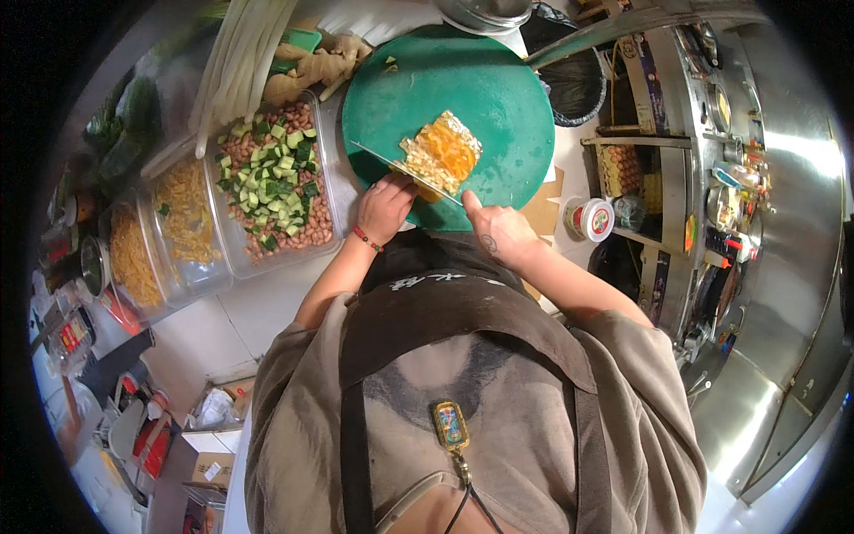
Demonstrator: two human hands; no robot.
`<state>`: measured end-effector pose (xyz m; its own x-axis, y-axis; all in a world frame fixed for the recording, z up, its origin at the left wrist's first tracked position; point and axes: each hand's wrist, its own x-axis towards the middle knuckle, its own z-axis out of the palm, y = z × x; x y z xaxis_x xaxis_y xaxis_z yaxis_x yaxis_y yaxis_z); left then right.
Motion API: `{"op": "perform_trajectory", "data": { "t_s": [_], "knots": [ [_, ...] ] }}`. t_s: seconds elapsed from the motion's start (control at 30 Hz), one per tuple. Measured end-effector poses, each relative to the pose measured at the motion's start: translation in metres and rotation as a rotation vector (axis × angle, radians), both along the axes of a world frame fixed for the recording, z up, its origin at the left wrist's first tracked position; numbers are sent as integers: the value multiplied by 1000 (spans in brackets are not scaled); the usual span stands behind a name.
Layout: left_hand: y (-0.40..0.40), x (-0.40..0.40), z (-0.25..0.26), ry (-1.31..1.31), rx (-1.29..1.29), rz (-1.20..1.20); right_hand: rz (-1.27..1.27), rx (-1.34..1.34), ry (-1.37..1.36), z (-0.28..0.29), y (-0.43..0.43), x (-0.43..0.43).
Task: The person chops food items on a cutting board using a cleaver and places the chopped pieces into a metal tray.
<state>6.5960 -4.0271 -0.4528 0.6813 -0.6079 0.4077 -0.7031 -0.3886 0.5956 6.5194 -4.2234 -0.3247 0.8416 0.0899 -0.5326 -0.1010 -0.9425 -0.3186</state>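
Observation:
On a round green cutting board (507,100) lies an amber, jelly-like food block (448,150), with small pale chopped pieces along its near side. My right hand (497,227) grips the handle of a kitchen knife (410,175), whose blade slants across the near edge of the food. My left hand (387,207) rests beside the blade with fingers bent, touching the yellowish part of the food on the near side; the fingertips are partly hidden by the blade. A few small scraps lie near the board's far left edge.
Left of the board stands a clear plastic container (277,267) of peanuts and diced cucumber, beside containers of yellowish shreds (183,213). Ginger (320,67) and long white stalks (243,60) lie behind. A lidded tub (590,220) and a black-lined bin (577,93) are at right.

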Motion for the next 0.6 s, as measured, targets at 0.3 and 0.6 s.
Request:
{"op": "perform_trajectory", "data": {
  "t_s": [0.3, 0.6],
  "knots": [
    [1, 8, 6, 4, -19, -27, 97, 62, -70, 16, -2, 32],
    [-7, 10, 6, 16, -102, 8, 2, 53, 20, -13, -11, 32]
  ]
}}
